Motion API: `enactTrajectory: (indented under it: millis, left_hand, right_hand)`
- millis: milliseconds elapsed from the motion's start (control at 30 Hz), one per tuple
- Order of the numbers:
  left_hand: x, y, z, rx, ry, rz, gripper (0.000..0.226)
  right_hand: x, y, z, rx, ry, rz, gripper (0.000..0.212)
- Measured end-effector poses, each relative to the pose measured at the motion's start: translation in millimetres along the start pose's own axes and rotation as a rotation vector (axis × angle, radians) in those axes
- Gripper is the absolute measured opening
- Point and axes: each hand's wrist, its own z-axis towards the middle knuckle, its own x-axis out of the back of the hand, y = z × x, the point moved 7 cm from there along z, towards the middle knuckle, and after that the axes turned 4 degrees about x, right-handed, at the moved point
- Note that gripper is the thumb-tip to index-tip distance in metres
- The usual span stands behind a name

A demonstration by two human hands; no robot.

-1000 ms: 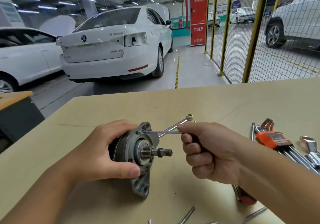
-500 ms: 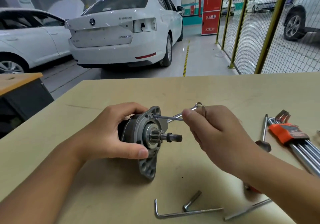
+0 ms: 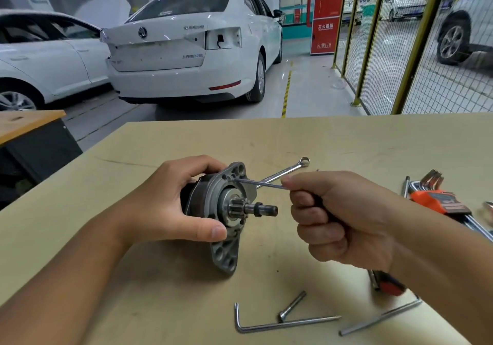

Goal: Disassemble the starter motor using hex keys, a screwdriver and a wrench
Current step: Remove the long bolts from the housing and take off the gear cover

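The grey starter motor (image 3: 226,216) lies on its side on the wooden table (image 3: 346,141), its pinion shaft pointing right. My left hand (image 3: 170,203) grips its body from the left, thumb on the front flange. My right hand (image 3: 336,216) is fisted round a hex key (image 3: 256,184). The key's thin shaft runs left, and its tip sits at a hole in the upper flange. A wrench (image 3: 289,169) lies on the table behind the key.
A loose hex key (image 3: 280,324), a bolt (image 3: 292,306) and a thin rod (image 3: 381,318) lie near the front edge. An orange holder of hex keys (image 3: 437,200) and a red-handled screwdriver (image 3: 386,286) lie to the right. White cars stand beyond the table.
My right hand has turned and closed back into a fist round the hex key. The key's tip has stayed at the flange. My left hand keeps its hold on the motor.
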Motion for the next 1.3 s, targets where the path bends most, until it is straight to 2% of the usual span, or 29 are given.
enactTrajectory:
  millis: [67,167,333,400,500,533,567,600,667,767,900,933,967,1033,1067,1100,1200,1300]
  left_hand:
    - [0,0,0,-0.005,0.003,0.005,0.072]
    - [0,1,0,-0.011,0.012,0.012,0.071]
    - [1,3,0,-0.015,0.016,0.015,0.070]
    - [1,4,0,-0.017,0.015,0.014,0.071]
    - [1,4,-1,-0.017,0.009,0.007,0.071]
    - [0,4,-1,-0.016,0.008,0.006,0.071]
    - [0,4,-1,-0.015,0.008,0.007,0.070]
    - [0,4,-1,-0.016,0.009,0.006,0.070]
    - [0,4,-2,-0.018,0.011,0.000,0.071]
    - [-1,4,-1,-0.021,0.005,0.007,0.072]
    - [-2,-2,0,-0.011,-0.010,0.019,0.077]
    - [-1,-2,-1,-0.015,-0.004,0.027,0.081]
    - [-1,0,-1,-0.031,0.015,0.053,0.086]
    - [-3,8,-2,-0.092,0.057,0.126,0.089]
    - [-7,12,-2,-0.122,0.067,0.163,0.083]
    - [-13,16,-1,-0.143,0.076,0.209,0.075]
    - [-25,27,2,-0.136,0.155,0.330,0.050]
    - [-27,35,2,-0.100,0.260,0.322,0.028]
  right_hand:
    - [0,-1,1,0.047,0.023,-0.017,0.049]
    - [1,-11,1,0.213,0.069,-0.215,0.050]
    - [2,-24,-1,0.378,0.123,-0.547,0.055]
    - [1,-33,-5,0.496,0.172,-0.846,0.056]
    - [-7,-45,-16,0.664,0.309,-1.599,0.046]
    - [-9,-48,-18,0.685,0.328,-1.682,0.044]
    - [-9,-48,-19,0.694,0.336,-1.665,0.046]
    - [-7,-46,-17,0.680,0.320,-1.545,0.050]
    - [0,-42,-10,0.570,0.270,-1.089,0.056]
    - [8,-19,-3,0.227,0.216,-0.454,0.055]
    - [-4,-11,-5,0.137,0.120,-0.310,0.050]
    - [-7,-14,-6,0.164,0.122,-0.343,0.051]
    - [-10,-20,-9,0.240,0.142,-0.495,0.052]
    - [-16,-36,-19,0.467,0.243,-1.139,0.052]
    - [-20,-41,-23,0.544,0.289,-1.448,0.050]
    - [-25,-43,-25,0.586,0.309,-1.653,0.049]
    - [-21,-47,-25,0.572,0.299,-1.686,0.047]
    - [-21,-44,-22,0.651,0.269,-1.480,0.048]
